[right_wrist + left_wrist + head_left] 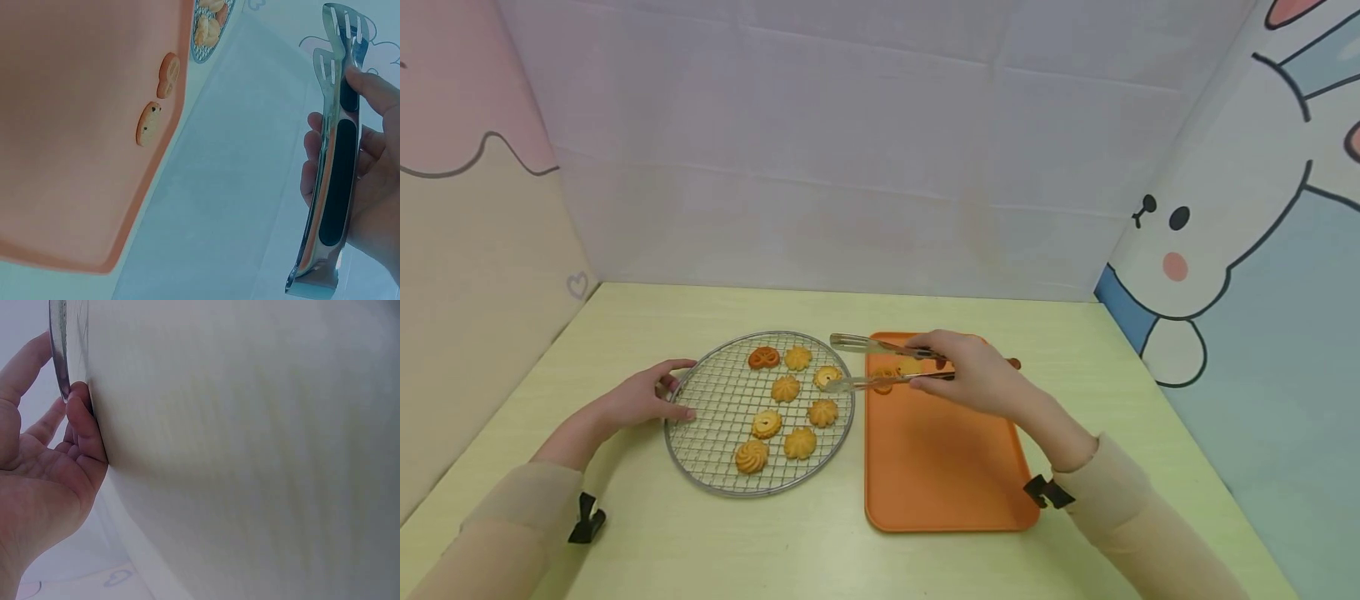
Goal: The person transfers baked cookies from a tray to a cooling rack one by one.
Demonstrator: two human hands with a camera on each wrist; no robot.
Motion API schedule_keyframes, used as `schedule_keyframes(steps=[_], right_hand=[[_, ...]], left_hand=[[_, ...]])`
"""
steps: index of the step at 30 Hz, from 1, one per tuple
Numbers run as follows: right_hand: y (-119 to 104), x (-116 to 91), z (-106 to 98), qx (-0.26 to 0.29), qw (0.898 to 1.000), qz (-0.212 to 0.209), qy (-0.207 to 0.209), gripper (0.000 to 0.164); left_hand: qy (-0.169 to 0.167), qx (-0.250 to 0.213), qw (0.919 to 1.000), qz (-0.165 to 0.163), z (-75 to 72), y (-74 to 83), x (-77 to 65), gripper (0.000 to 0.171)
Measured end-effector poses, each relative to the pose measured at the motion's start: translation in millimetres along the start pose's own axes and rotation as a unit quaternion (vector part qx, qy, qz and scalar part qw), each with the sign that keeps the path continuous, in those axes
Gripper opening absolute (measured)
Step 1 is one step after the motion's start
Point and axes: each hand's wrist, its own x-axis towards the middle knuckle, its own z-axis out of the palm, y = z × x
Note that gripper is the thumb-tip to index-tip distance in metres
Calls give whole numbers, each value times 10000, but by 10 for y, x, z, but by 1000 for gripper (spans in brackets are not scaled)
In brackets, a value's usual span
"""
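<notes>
My left hand (pixel 647 396) holds the left rim of a round wire rack (pixel 737 495), thumb on top; in the left wrist view other fingers (pixel 84 428) curl at the table beneath the rim. Several golden cookies and a brown pretzel-shaped cookie (pixel 763 357) lie on the rack. My right hand (pixel 973 375) grips metal tongs (pixel 337 181) with dark grip pads, above the orange tray (pixel 947 467). The tongs' arms are spread, and their tips reach left over the rack's right edge. One tip overlaps a round cookie (pixel 827 377) in the head view.
At the tray's far end lie a pretzel-shaped cookie (pixel 169 75) and a pale cookie with dark dots (pixel 149 124). The tray stands right of the rack on a pale table (pixel 647 525). A white wall (pixel 850 167) closes the back, with cartoon-printed walls at both sides.
</notes>
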Motion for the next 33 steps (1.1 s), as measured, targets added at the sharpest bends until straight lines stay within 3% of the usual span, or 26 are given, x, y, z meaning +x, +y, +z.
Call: schedule_keyframes(steps=[17, 26, 33], right_hand=[[376, -213, -46, -228, 9989, 137, 380, 42], [493, -239, 4, -927, 9928, 619, 436, 44], [663, -251, 87, -1001, 9902, 889, 409, 44]], left_hand=[[7, 53, 10000, -28, 1, -54, 28, 92], [-14, -21, 10000, -12, 0, -53, 19, 93], [23, 29, 10000, 35, 2, -67, 31, 92]])
